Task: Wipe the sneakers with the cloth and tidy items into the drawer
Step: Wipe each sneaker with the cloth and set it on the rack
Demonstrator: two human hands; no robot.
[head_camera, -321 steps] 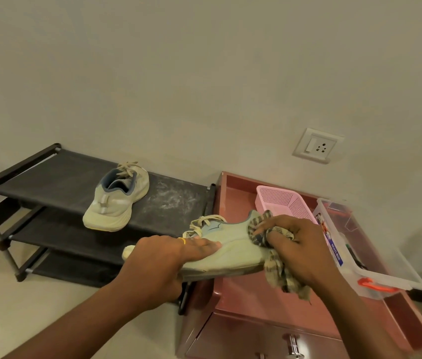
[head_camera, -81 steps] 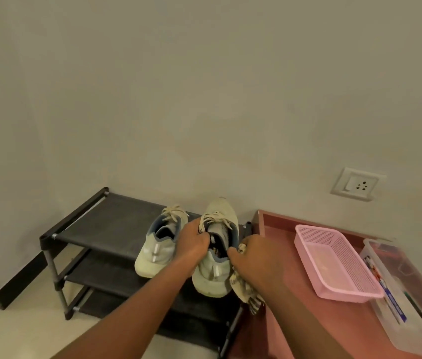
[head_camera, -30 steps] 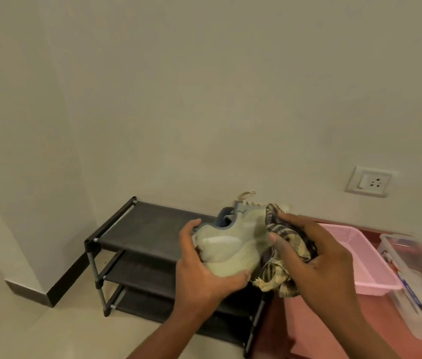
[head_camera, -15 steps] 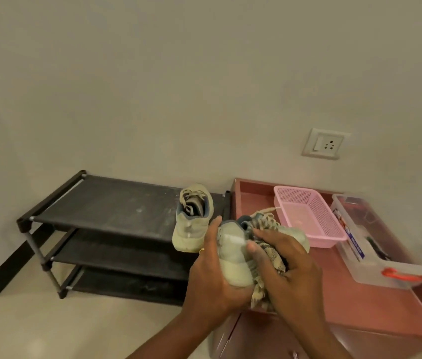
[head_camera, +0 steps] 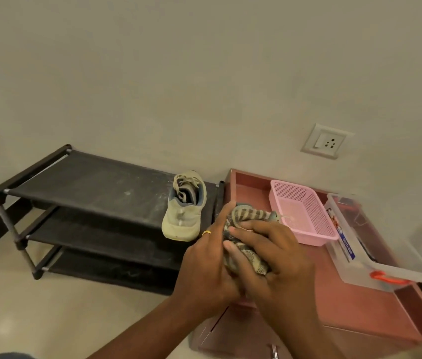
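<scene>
Left hand (head_camera: 204,263) and right hand (head_camera: 277,255) curl round cloth (head_camera: 246,220); sneaker (head_camera: 184,213) lies just left of grip, lengthwise front-to-back, nearer left hand.

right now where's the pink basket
In the head view the pink basket sits right of centre on the reddish cabinet top, between the cloth and the clear plastic box.

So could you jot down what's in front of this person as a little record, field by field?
hands: left hand and right hand both grip the cloth
cloth: striped, bundled round something mostly hidden
sneaker: pale, on the rack's top shelf, right end
basket: pink, on the cabinet
box: clear, right of the basket, orange latch
socket: on the wall above
</scene>
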